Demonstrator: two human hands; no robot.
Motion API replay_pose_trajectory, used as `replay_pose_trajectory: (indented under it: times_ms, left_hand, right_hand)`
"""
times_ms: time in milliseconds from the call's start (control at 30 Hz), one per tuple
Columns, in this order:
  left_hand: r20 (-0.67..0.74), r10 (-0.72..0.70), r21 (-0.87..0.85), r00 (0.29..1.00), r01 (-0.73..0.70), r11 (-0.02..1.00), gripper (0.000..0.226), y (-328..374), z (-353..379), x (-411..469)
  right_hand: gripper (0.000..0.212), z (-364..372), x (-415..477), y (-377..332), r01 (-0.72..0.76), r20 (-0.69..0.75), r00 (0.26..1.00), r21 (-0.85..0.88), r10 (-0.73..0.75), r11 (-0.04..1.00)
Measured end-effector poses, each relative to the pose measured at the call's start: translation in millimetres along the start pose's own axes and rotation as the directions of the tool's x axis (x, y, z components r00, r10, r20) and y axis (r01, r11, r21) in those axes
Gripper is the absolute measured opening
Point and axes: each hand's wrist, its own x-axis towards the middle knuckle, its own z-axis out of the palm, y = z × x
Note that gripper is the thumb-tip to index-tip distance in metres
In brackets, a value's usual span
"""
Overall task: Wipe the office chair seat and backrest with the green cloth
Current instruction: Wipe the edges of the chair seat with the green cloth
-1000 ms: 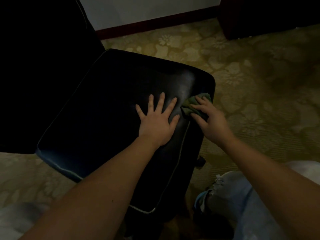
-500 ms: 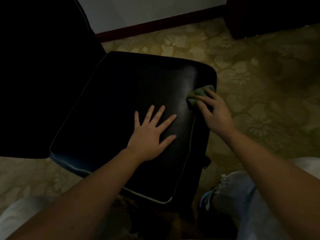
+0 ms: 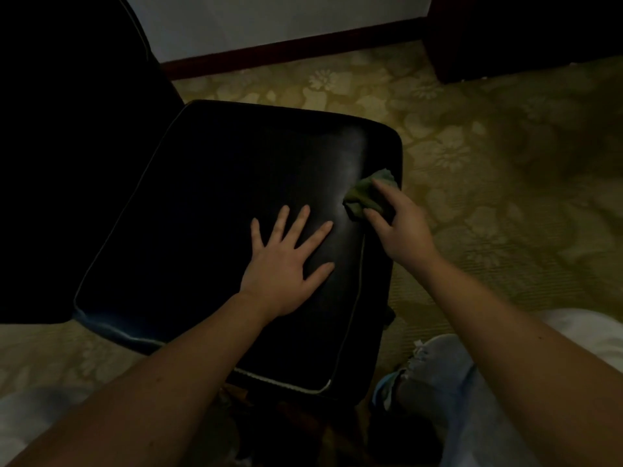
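**Two hands on the seat, wipe at the right edge**

Seat pass is in hand, as I read it. Right hand [image 3: 401,227] holds the green cloth [image 3: 365,193] bunched up, thumb on its near side and forefinger laid over the top. Its other fingers are hidden, so I can't tell how they lie. The cloth sits on the seat [image 3: 219,197] at its right edge, closer to the far right corner than the near one, about on the line of the piping [image 3: 357,291].

Left hand [image 3: 286,264] is flat, palm down, fingers spread and straight, gripping nothing. It rests mid-seat toward the right edge. The cloth lies just beside the left fingertips, ahead and to the right, not touching.

Judgement: the left hand looks like a brace against swivel. It's too dark to tell wiped areas from unwiped. Backrest [image 3: 67,163] is a black mass off the seat's left edge with no hand on it, so I count it as not yet done.

Next move calls for dragging the cloth leftward across the seat, so the left hand has to lift or shift out of the path. Backrest after that.
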Motion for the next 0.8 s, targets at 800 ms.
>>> replay_pose_trajectory:
  times_ms: [800]
  left_hand:
    - [-0.043, -0.017, -0.012, 0.999, 0.017, 1.000, 0.068, 3, 3, 3]
  right_hand:
    - [0.044, 1, 1, -3, 0.013, 0.063, 0.998, -0.081, -0.008, 0.997]
